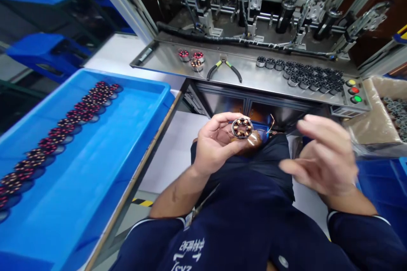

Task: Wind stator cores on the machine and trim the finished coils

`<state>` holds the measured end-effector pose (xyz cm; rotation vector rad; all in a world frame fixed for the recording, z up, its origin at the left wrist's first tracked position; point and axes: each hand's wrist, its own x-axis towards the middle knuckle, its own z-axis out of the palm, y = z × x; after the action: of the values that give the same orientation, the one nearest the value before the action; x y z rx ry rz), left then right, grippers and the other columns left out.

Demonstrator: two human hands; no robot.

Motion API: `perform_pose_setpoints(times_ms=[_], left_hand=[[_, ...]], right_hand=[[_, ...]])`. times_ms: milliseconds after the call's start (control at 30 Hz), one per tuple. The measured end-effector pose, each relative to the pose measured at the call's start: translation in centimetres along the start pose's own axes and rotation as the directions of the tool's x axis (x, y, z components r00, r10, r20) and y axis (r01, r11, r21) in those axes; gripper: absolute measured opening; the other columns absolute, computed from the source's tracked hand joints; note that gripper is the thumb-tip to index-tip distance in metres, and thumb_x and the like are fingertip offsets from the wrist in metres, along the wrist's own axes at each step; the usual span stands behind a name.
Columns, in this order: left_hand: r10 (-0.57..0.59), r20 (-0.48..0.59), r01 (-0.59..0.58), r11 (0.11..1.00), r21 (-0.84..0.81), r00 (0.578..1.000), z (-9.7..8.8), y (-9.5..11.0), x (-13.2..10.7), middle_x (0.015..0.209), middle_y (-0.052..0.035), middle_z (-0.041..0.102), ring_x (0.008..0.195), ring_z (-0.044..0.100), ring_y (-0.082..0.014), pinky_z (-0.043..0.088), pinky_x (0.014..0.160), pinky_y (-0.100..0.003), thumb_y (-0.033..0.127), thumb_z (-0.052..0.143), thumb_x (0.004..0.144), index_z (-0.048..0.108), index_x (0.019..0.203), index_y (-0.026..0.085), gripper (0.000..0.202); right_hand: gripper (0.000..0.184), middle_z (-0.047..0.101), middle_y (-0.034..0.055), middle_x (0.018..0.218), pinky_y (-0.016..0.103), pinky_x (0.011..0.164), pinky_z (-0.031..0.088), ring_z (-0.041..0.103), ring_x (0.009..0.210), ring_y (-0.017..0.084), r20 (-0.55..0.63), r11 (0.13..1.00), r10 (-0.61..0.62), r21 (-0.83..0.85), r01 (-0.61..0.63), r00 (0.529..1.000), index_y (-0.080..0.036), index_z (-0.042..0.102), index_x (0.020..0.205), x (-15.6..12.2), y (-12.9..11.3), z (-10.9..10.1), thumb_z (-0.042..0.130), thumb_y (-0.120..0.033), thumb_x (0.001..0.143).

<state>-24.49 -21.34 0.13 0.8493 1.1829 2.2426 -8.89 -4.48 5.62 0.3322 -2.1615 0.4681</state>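
Left hand (213,146) pinches a wound stator (242,128) at its rim, held above the lap. Right hand (324,159) blurred, fingers spread, empty, near it. Pliers (224,69) lie on the tabletop (165,57).

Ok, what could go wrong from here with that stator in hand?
1. The wound stator is held only at the fingertips of the left hand, above the lap rather than over a surface; a slip could drop it.
2. Its loose wire ends point toward the open, blurred right hand, which might snag or bend them.
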Motion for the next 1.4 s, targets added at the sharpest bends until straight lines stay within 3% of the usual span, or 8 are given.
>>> perform_pose_setpoints(times_ms=[100,633,867,933,1033,1067,1233,1400], left_hand=[[0.044,0.023,-0.046,0.998,0.054,0.999,0.4,0.0,-0.1,0.108,-0.0041,0.077,0.093,0.076,-0.0164,0.061,0.085,-0.025,0.008,0.085,0.069,0.071,0.11,0.022,0.045],[-0.052,0.027,0.052,0.999,-0.01,0.998,0.5,-0.3,-0.3,0.117,-0.0052,0.075,0.09,0.075,-0.0149,0.061,0.073,-0.021,0.006,0.085,0.067,0.068,0.105,0.023,0.045],[-0.156,0.044,0.162,0.934,-0.319,0.987,0.9,0.5,0.4,0.115,-0.0016,0.074,0.121,0.067,-0.025,0.058,0.096,-0.035,0.042,0.091,0.064,0.068,0.101,0.027,0.045],[-0.331,0.18,0.373,0.877,-0.303,0.926,0.8,0.5,0.8,0.097,-0.0072,0.078,0.097,0.075,-0.024,0.061,0.079,-0.031,0.065,0.077,0.071,0.069,0.102,0.021,0.055],[-0.543,0.498,0.679,0.722,-0.135,0.676,0.9,0.6,1.2,0.068,-0.0102,0.074,0.058,0.073,-0.0225,0.054,0.048,-0.027,0.082,0.054,0.077,0.069,0.086,0.013,0.071],[-0.549,0.532,0.697,0.708,-0.114,0.644,1.0,0.6,1.3,0.064,-0.0097,0.073,0.054,0.072,-0.0222,0.052,0.045,-0.026,0.081,0.054,0.078,0.068,0.084,0.013,0.07],[-0.451,0.319,0.533,0.808,-0.25,0.834,2.0,1.1,0.9,0.073,-0.0022,0.074,0.06,0.074,-0.0182,0.055,0.051,-0.022,0.05,0.078,0.078,0.061,0.106,0.018,0.045],[-0.274,0.13,0.301,0.906,-0.296,0.953,2.5,1.2,0.3,0.109,-0.0005,0.073,0.092,0.075,-0.0186,0.062,0.078,-0.03,0.019,0.087,0.07,0.059,0.104,0.026,0.044]], right_hand=[[0.034,0.069,0.0073,0.126,0.045,0.086,0.062,0.064,0.117,0.029,-0.081,0.973,-0.208,-0.119,0.198,0.975,-0.031,0.069,0.105,0.4,1.1,2.8,0.086,-0.025,0.076],[0.006,0.07,0.0052,0.075,0.028,0.06,0.056,0.065,0.067,0.015,-0.014,0.958,0.095,0.274,-0.087,0.995,-0.016,0.07,0.092,2.3,0.9,5.0,0.068,-0.011,0.089],[0.008,0.07,0.0059,0.074,0.027,0.061,0.055,0.065,0.066,0.015,0.014,0.879,0.255,0.414,-0.238,0.967,-0.015,0.068,0.086,3.3,0.4,4.8,0.065,-0.008,0.089],[0.007,0.072,0.0069,0.077,0.028,0.063,0.057,0.068,0.07,0.016,0.05,0.879,0.185,0.438,-0.188,0.981,-0.015,0.068,0.089,3.6,0.6,4.4,0.065,-0.008,0.089],[0.008,0.073,0.0075,0.08,0.029,0.065,0.059,0.071,0.076,0.018,0.08,0.892,0.108,0.433,-0.132,0.991,-0.015,0.068,0.092,3.9,0.9,3.7,0.063,-0.009,0.091],[0.009,0.073,0.0075,0.081,0.03,0.066,0.06,0.071,0.077,0.019,0.09,0.901,0.085,0.419,-0.115,0.992,-0.016,0.068,0.092,4.0,1.0,3.5,0.063,-0.009,0.091],[0.009,0.071,0.0055,0.077,0.034,0.069,0.057,0.068,0.072,0.018,0.097,0.98,0.052,0.184,-0.07,0.994,-0.019,0.068,0.088,4.5,0.7,2.5,0.065,-0.01,0.09],[0.011,0.07,0.0061,0.082,0.031,0.065,0.055,0.066,0.074,0.018,0.041,0.975,0.182,0.122,-0.185,0.982,-0.019,0.069,0.087,4.6,0.0,2.3,0.062,-0.011,0.091]])
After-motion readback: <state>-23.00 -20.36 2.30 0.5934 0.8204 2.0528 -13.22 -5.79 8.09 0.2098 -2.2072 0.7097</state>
